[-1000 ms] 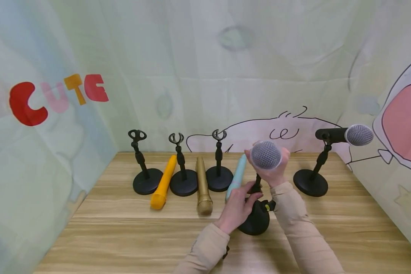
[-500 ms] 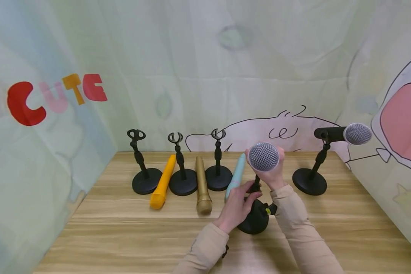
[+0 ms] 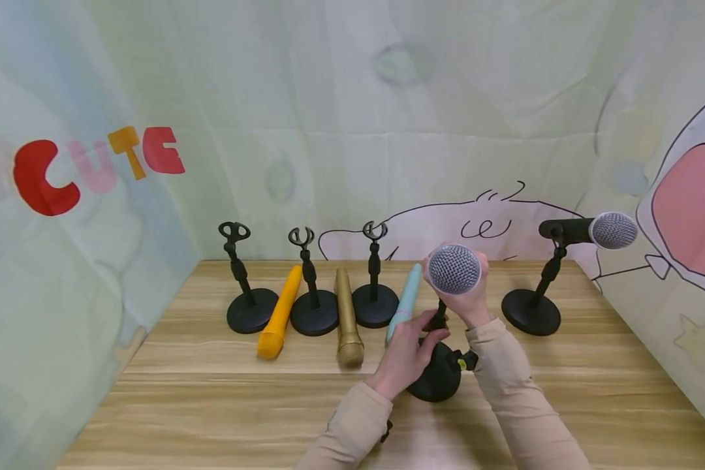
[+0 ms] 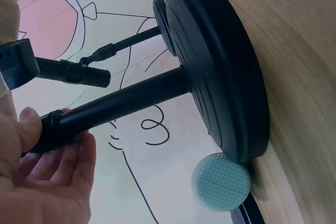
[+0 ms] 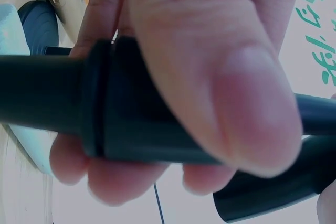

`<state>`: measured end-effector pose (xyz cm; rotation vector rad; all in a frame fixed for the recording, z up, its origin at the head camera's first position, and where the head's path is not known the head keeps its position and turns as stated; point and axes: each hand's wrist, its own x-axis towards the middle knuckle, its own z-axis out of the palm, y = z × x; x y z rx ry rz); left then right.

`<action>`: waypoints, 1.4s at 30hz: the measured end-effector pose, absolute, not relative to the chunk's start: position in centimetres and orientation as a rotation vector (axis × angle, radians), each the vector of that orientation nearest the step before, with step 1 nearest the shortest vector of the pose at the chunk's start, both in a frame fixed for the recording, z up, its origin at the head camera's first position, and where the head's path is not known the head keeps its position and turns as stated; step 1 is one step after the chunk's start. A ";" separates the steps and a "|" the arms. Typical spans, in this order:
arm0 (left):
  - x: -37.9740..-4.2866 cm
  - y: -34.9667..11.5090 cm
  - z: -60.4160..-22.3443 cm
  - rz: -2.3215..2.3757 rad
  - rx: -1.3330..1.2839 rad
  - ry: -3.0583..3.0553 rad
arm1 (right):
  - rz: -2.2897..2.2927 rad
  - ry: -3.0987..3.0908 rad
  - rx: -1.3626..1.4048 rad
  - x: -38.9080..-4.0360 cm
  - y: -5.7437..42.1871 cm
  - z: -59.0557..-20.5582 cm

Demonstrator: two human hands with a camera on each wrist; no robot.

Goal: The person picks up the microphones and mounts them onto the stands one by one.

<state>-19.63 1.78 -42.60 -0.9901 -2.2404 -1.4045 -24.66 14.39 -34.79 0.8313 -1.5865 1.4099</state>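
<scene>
A person's left hand (image 3: 405,359) is clamped, thumb against fingers, on the collar of the near stand (image 3: 439,382), which stands on the bench (image 3: 229,418). Just above, the right hand (image 3: 470,294) is closed around a silver mic (image 3: 455,269), its head pointing toward the viewer; whether the mic sits in that stand's clip is hidden.

Beyond the left hand, a row lies across the bench, from the right: turquoise mic (image 3: 405,300), third stand (image 3: 375,305), gold mic (image 3: 346,320), second stand (image 3: 314,313), orange mic (image 3: 280,316), left stand (image 3: 252,311). To the right, well apart, the right stand (image 3: 531,313) holds another silver-headed mic (image 3: 587,230). Behind everything hangs a pale backdrop (image 3: 329,85) lettered "CUTE".
</scene>
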 end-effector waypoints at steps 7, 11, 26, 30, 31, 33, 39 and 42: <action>-19.7 1.8 -42.7 -1.418 -0.983 -2.244 | 1.465 -1.655 0.811 -24.2 14.5 -34.7; -19.7 1.7 -42.6 -1.450 -0.967 -2.267 | 1.472 -1.767 0.769 -23.2 14.6 -34.5; -20.0 1.5 -42.5 -1.629 -0.964 -2.292 | 1.486 -1.767 0.704 -20.0 17.4 -36.7; -20.0 1.3 -42.5 -1.633 -0.994 -2.300 | 1.515 -1.707 0.654 -19.7 17.8 -37.5; -20.0 1.2 -42.4 -1.631 -1.003 -2.306 | 1.524 -1.692 0.648 -19.7 17.9 -37.7; -20.0 1.0 -42.4 -1.623 -1.012 -2.327 | 1.541 -1.672 0.633 -19.7 18.0 -37.9; -20.3 0.7 -42.4 -1.563 -1.004 -2.415 | 1.531 -1.788 0.577 -19.7 18.7 -38.0; -20.5 0.6 -42.6 -1.532 -0.989 -2.496 | 1.509 -1.924 0.598 -19.7 19.2 -38.2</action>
